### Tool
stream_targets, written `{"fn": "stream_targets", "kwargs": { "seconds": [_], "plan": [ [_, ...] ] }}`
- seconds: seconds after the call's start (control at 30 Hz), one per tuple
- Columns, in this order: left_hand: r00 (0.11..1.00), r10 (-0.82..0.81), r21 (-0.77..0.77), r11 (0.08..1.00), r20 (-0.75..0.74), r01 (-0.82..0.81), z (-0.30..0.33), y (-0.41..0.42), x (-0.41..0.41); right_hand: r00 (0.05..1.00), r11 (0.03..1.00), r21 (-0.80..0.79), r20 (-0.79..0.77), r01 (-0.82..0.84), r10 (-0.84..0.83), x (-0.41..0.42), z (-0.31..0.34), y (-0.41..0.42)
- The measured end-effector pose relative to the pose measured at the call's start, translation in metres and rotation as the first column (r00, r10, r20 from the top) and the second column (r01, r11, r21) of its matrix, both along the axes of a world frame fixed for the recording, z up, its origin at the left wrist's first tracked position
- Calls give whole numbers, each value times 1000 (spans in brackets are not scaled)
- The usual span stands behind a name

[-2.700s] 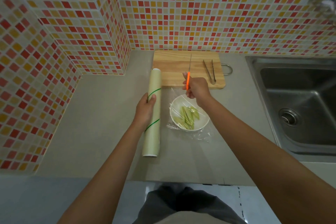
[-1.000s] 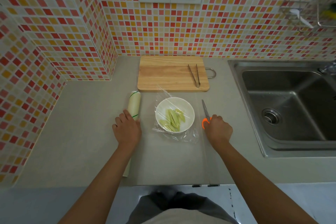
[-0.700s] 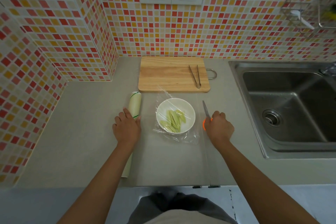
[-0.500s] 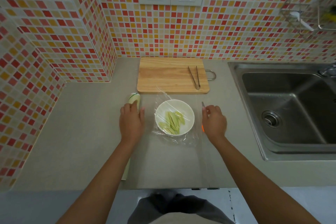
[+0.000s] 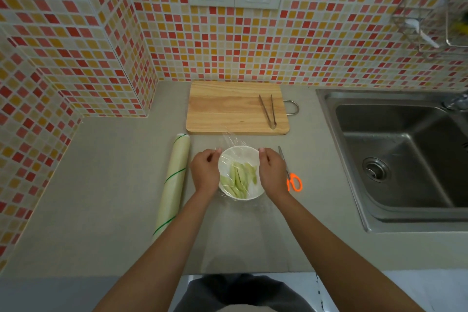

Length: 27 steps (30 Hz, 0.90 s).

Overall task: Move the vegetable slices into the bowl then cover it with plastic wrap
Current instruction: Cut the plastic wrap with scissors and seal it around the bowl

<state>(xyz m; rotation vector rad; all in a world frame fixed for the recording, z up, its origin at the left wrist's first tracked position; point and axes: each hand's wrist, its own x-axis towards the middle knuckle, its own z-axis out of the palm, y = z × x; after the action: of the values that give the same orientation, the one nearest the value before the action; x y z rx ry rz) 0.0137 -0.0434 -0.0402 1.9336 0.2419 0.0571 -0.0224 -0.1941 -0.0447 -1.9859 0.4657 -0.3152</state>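
Both hands have left their tools: the roll (image 5: 173, 182) now lies just outside the left hand (image 5: 205, 172), the scissors (image 5: 291, 176) just outside the right hand (image 5: 272, 175). That suggests the cutting is done and only sealing remains. The bowl (image 5: 240, 172) of slices (image 5: 238, 178) sits between the hands, which flank its rim, fingers curled on the wrap (image 5: 229, 140); whether they pinch it I cannot tell.

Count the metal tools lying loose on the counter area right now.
2. Tongs lie on the right side of the cutting board; orange-handled scissors lie on the counter beside the right hand, partly hidden by it.
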Motion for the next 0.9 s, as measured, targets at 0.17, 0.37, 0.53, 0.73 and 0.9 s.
{"fn": "stream_targets", "kwargs": {
  "seconds": [0.17, 0.37, 0.53, 0.73, 0.9],
  "plan": [
    [997, -62, 24, 998, 40, 61, -5, 0, 4, 999, 995, 92, -4, -47, 48, 7, 6, -1],
    [995, -14, 99, 995, 97, 4, -15, 1, -1, 997, 989, 125, -17, -73, 76, 7, 2, -3],
    [994, -81, 23, 997, 71, 79, -17, 6, 5, 999, 970, 242, -43, -19, 31, 8, -2, -7],
    [978, -195, -222, 959, -71, 175, -26, 25, 8, 999, 961, 276, -33, -20, 31, 4, -1, -6],
    [974, -201, -273, 947, -103, 167, -26, 28, 13, 1000, 962, 272, -16, -14, 19, 1, 1, -3]
  ]
}}
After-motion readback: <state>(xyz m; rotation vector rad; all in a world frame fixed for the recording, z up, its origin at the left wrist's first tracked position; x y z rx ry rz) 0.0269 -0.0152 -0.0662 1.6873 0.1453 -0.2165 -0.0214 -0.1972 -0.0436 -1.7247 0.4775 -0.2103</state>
